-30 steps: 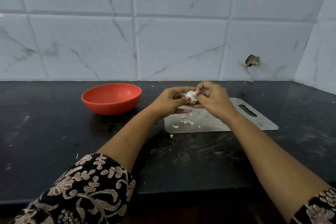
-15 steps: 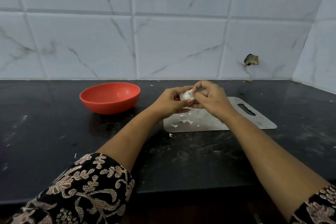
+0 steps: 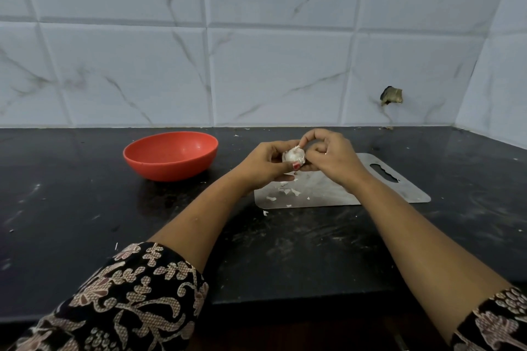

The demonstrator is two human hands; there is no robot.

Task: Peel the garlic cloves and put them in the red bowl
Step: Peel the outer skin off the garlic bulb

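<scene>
Both forearms are held forward; a white papery garlic head (image 3: 293, 154) is pinched between curled left hand (image 3: 263, 164) and right hand (image 3: 332, 155).

Single view, worn on the head. It faces forward and down over the black counter (image 3: 85, 208), close in. Tiled wall (image 3: 271, 71) at 12 o'clock; left sleeve (image 3: 128, 299) at 7 o'clock, right sleeve (image 3: 496, 319) at 5 o'clock.

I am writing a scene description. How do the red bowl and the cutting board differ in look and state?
The red bowl is round, deep and red; the cutting board is flat, grey and roughly rectangular, with a handle slot. The bowl looks empty; the board carries white peel scraps. Both rest on the black counter.
</scene>
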